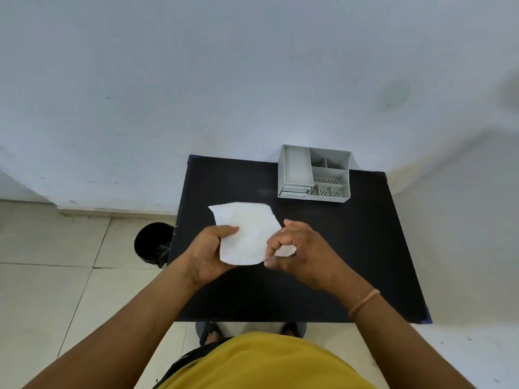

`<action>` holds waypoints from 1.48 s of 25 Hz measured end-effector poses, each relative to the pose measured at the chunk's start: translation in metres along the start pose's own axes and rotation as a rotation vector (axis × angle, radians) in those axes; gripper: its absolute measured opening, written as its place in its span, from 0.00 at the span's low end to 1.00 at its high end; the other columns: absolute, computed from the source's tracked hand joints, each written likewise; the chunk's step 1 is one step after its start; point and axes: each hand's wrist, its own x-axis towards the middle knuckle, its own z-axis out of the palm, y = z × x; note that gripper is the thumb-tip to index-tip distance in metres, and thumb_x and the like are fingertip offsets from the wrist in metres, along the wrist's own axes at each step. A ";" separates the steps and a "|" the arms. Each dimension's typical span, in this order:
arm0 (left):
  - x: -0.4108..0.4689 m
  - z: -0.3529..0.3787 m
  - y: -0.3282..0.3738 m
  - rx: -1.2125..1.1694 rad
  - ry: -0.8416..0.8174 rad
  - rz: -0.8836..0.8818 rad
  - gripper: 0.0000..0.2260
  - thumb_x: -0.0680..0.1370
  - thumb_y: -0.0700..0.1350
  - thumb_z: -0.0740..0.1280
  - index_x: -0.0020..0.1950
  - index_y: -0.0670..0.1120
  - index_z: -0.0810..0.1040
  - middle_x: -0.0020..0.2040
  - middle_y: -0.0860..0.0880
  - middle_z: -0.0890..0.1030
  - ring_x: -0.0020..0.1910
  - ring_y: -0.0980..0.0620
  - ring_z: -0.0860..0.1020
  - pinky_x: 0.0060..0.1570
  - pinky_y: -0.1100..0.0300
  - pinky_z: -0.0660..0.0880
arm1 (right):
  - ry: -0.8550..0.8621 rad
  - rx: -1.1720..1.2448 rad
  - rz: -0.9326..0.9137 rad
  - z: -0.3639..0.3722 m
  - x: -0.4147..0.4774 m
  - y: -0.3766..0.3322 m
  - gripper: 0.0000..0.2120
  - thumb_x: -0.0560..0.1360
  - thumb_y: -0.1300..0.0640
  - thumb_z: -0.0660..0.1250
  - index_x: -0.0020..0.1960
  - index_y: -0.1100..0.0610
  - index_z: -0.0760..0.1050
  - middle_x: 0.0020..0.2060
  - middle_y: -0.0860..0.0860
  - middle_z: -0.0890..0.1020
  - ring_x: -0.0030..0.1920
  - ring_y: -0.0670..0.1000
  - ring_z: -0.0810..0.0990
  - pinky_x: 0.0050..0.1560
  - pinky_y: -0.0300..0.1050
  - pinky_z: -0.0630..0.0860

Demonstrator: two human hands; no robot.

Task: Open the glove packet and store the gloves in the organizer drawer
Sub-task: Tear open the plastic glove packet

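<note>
Glove packet [247, 231] — a flat white paper sleeve — is held up over the black table [351, 248], near its middle. Left hand [209, 255] grips the packet's left edge, thumb on top and fingers curled beneath. Right hand [297, 248] pinches the lower right corner between thumb and forefinger, the other fingers loosely bent. Grey organizer [314, 171] stands at the table's far edge, well apart — its small drawer [295, 188] at lower left looks closed. Black bin [153, 241] sits on the floor just beside the table's left edge.
</note>
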 end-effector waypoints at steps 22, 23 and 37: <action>-0.025 0.196 -0.062 0.949 0.377 0.685 0.06 0.75 0.54 0.79 0.46 0.53 0.88 0.41 0.53 0.88 0.41 0.55 0.88 0.46 0.50 0.88 | 0.278 0.450 -0.014 -0.090 -0.018 0.081 0.14 0.69 0.55 0.81 0.49 0.47 0.78 0.39 0.51 0.85 0.41 0.51 0.86 0.42 0.46 0.85; -0.026 0.195 -0.062 0.861 0.365 0.658 0.04 0.77 0.50 0.78 0.45 0.51 0.88 0.41 0.52 0.89 0.41 0.53 0.89 0.46 0.49 0.88 | 0.267 0.454 -0.020 -0.088 -0.020 0.081 0.16 0.68 0.53 0.82 0.49 0.47 0.78 0.39 0.52 0.85 0.41 0.51 0.86 0.41 0.45 0.85; -0.029 0.174 -0.051 0.861 0.270 0.700 0.06 0.79 0.43 0.75 0.42 0.47 0.85 0.37 0.49 0.86 0.38 0.51 0.85 0.45 0.55 0.85 | 0.413 -0.247 -0.477 -0.059 -0.028 0.088 0.05 0.78 0.61 0.69 0.49 0.54 0.83 0.45 0.48 0.81 0.45 0.45 0.77 0.43 0.43 0.78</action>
